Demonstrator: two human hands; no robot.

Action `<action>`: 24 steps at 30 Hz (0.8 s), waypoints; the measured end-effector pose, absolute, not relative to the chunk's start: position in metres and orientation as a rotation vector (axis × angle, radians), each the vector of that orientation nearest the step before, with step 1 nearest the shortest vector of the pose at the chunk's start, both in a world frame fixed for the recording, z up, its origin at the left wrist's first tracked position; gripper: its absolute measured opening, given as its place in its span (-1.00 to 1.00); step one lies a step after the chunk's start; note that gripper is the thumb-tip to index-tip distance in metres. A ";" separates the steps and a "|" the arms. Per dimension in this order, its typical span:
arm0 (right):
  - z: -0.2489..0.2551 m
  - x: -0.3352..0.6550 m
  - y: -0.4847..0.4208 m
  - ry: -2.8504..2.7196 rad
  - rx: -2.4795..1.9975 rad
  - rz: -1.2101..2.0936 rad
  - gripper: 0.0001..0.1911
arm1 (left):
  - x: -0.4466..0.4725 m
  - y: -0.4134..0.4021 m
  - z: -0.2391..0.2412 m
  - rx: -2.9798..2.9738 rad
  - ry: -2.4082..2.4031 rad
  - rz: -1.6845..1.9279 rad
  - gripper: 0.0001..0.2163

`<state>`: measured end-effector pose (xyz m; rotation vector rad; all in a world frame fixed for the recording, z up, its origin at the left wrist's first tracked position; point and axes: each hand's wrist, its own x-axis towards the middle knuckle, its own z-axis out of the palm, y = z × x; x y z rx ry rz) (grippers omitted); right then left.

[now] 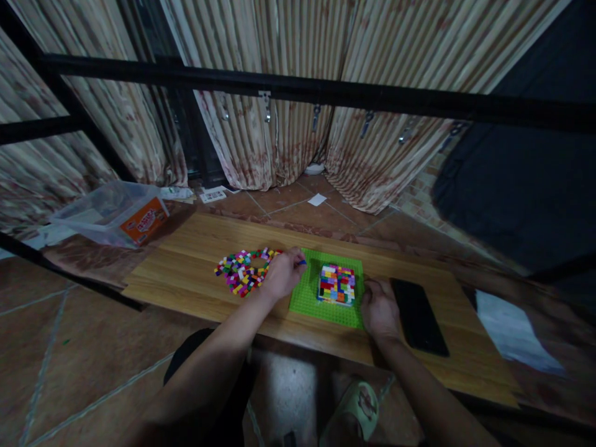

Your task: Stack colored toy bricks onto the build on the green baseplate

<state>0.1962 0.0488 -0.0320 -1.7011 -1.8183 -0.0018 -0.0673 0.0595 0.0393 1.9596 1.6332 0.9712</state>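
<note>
My left hand is closed in a pinch on a small blue brick, held over the left edge of a green baseplate. On that plate stands a block built of many-coloured bricks, with small gaps between some of its parts. To the left of the plate, and partly behind my left hand, lies a loose pile of small coloured bricks. My right hand rests at the plate's right edge with its fingers curled in. Whatever may be between those fingers is hidden.
Both hands work over a low wooden table. A black tablet or large phone lies right of my right hand. A clear plastic box with an orange label stands beyond the table's left end. A black metal bar with hooks crosses above.
</note>
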 end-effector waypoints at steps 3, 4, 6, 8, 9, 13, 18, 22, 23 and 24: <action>-0.031 0.196 0.048 -1.813 -1.693 0.006 -0.69 | -0.047 0.057 0.038 1.983 1.560 0.971 -0.84; -0.031 0.195 0.048 -1.813 -1.689 0.005 -0.69 | -0.041 0.056 0.038 2.000 1.552 0.952 -0.84; -0.031 0.195 0.047 -1.813 -1.684 0.004 -0.69 | -0.032 0.054 0.040 2.049 1.526 0.913 -0.82; -0.030 0.195 0.047 -1.815 -1.691 0.003 -0.69 | -0.024 0.052 0.043 2.109 1.494 0.888 -0.80; -0.030 0.195 0.047 -1.816 -1.693 0.002 -0.69 | -0.021 0.052 0.044 2.136 1.482 0.879 -0.79; -0.027 0.194 0.046 -1.840 -1.690 -0.003 -0.68 | -0.011 0.053 0.046 2.200 1.499 0.851 -0.79; -0.023 0.193 0.045 -1.847 -1.715 0.012 -0.67 | -0.003 0.057 0.044 2.251 1.520 0.842 -0.80; -0.024 0.193 0.045 -1.831 -1.728 0.018 -0.67 | 0.001 0.062 0.037 2.203 1.526 0.875 -0.82; -0.024 0.193 0.045 -1.829 -1.723 0.013 -0.68 | 0.002 0.063 0.036 2.189 1.526 0.878 -0.83; -0.025 0.193 0.045 -1.829 -1.715 0.008 -0.68 | 0.003 0.063 0.035 2.175 1.529 0.877 -0.83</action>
